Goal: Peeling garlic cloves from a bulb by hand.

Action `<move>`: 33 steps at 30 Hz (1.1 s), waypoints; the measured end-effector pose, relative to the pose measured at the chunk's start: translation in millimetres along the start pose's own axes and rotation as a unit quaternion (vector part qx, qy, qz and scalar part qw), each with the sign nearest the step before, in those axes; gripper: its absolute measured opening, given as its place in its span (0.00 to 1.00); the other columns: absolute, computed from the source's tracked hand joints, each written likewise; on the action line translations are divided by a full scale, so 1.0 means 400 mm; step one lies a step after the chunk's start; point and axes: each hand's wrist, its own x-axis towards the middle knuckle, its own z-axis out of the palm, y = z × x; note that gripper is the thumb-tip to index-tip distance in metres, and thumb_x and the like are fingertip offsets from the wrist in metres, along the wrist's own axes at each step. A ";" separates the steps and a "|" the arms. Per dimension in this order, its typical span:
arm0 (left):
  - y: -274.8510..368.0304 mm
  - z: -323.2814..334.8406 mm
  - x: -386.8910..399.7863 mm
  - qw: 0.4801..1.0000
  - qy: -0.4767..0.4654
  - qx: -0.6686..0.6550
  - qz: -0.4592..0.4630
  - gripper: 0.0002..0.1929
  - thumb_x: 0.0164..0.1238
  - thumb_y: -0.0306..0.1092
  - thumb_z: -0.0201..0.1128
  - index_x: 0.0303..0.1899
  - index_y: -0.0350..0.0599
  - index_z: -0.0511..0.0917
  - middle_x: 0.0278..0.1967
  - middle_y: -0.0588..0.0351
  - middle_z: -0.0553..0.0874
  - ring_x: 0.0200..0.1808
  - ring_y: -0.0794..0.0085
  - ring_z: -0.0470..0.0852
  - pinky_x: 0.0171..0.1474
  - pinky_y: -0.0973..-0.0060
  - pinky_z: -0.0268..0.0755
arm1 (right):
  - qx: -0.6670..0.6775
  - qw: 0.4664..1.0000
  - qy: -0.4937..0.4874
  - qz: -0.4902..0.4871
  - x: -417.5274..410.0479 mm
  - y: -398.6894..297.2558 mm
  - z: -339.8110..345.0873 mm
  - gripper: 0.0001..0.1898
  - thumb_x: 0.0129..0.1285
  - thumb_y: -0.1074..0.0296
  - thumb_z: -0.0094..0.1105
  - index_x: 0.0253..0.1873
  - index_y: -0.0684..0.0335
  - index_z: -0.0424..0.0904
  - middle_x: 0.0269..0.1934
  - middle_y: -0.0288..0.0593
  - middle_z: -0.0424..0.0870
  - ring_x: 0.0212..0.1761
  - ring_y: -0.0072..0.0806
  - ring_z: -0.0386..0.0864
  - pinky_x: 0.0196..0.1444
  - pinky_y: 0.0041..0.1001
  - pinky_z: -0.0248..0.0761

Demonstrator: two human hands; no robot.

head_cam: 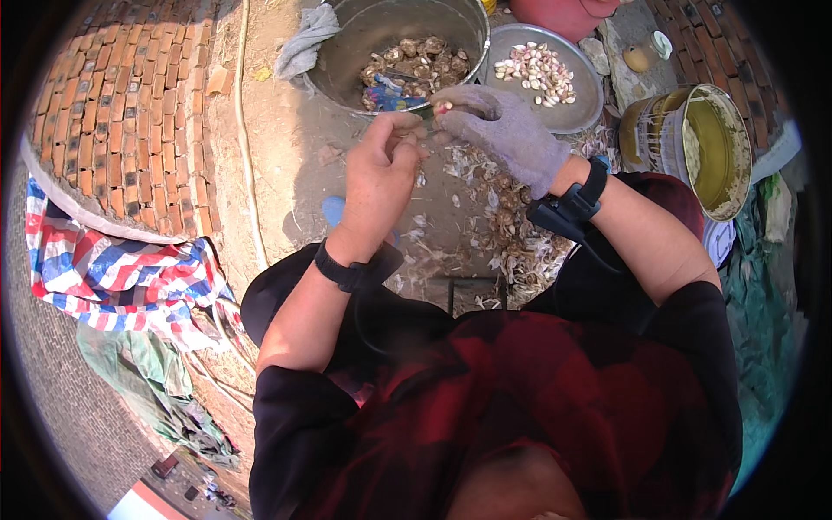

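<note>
A small reddish garlic clove (444, 108) shows between the thumb and fingers of my right hand (497, 127), which wears a grey knit glove. My bare left hand (388, 166) is close beside it, fingertips bent together; whether they pinch anything is too small to tell. Both hands are over the near rim of a large metal pot (480, 45). Inside the pot lie brownish garlic bulbs (434, 62) and a blue patterned cloth (393, 97). To the right, a round metal tray (588, 97) holds a heap of peeled-looking white and pink garlic cloves (536, 71).
Garlic skins (507, 221) litter the ground below my hands. A grey rag (309, 40) hangs on the pot's left rim. A bucket (718, 153) stands by my right knee, a red container (562, 16) behind the tray. A pale hose (246, 130) runs along the left.
</note>
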 end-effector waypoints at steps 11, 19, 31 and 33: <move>0.005 0.007 0.000 0.993 -0.043 -0.102 -0.042 0.12 0.73 0.30 0.59 0.50 0.33 0.82 0.36 0.56 0.87 0.35 0.80 0.84 0.38 0.81 0.75 | -0.320 0.937 0.012 -0.137 -0.007 0.031 -0.018 0.15 0.66 0.60 0.62 0.52 0.63 0.81 0.43 0.51 0.85 0.44 0.43 0.83 0.47 0.36 0.76; -0.006 0.002 0.001 0.990 -0.061 -0.102 -0.081 0.12 0.75 0.32 0.59 0.50 0.32 0.82 0.36 0.54 0.87 0.35 0.75 0.87 0.40 0.80 0.78 | -0.403 0.888 -0.003 -0.219 -0.006 0.047 -0.019 0.13 0.66 0.62 0.60 0.50 0.62 0.79 0.40 0.50 0.83 0.44 0.47 0.81 0.46 0.40 0.75; -0.016 0.014 0.008 0.992 -0.026 -0.085 -0.095 0.10 0.69 0.30 0.58 0.45 0.34 0.81 0.28 0.60 0.83 0.27 0.81 0.81 0.31 0.83 0.72 | -0.414 0.882 -0.012 -0.225 -0.008 0.073 -0.016 0.13 0.65 0.69 0.56 0.53 0.63 0.78 0.42 0.51 0.81 0.48 0.47 0.80 0.49 0.38 0.74; -0.018 0.012 0.012 0.990 -0.026 -0.097 -0.094 0.10 0.69 0.30 0.58 0.44 0.34 0.81 0.28 0.60 0.83 0.27 0.81 0.82 0.31 0.82 0.72 | -0.316 0.930 -0.002 -0.188 -0.003 0.060 -0.011 0.13 0.69 0.66 0.57 0.54 0.65 0.79 0.43 0.48 0.83 0.43 0.40 0.82 0.47 0.34 0.75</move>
